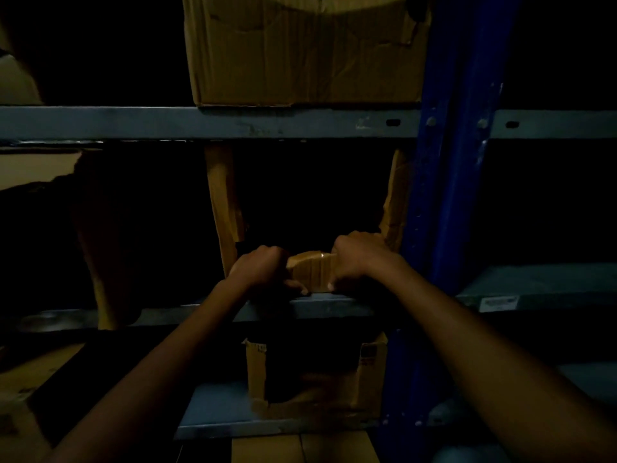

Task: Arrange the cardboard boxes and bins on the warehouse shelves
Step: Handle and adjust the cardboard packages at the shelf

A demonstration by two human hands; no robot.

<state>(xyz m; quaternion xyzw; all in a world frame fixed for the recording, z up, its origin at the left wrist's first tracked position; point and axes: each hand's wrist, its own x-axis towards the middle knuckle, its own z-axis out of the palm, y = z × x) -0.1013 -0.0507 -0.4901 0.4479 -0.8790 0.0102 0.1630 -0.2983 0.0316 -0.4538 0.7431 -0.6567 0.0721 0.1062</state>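
Observation:
An open-fronted cardboard box (223, 198) stands on the middle shelf, its cut-away front leaving a low taped lip (312, 270). My left hand (258, 269) is curled over the lip's left part. My right hand (359, 259) is clenched on the lip's right part, close to the box's right wall (397, 195). The box's inside is too dark to see. A closed, creased cardboard box (305, 48) sits on the shelf above. Another cut-front box (317, 379) stands on the shelf below.
Grey shelf beams run across at top (200, 123) and at the middle (334, 305). A blue upright post (450, 178) stands just right of the boxes. More cardboard shows at the left (33, 168) and bottom left (23, 412). A shelf to the right (541, 282) carries a white label.

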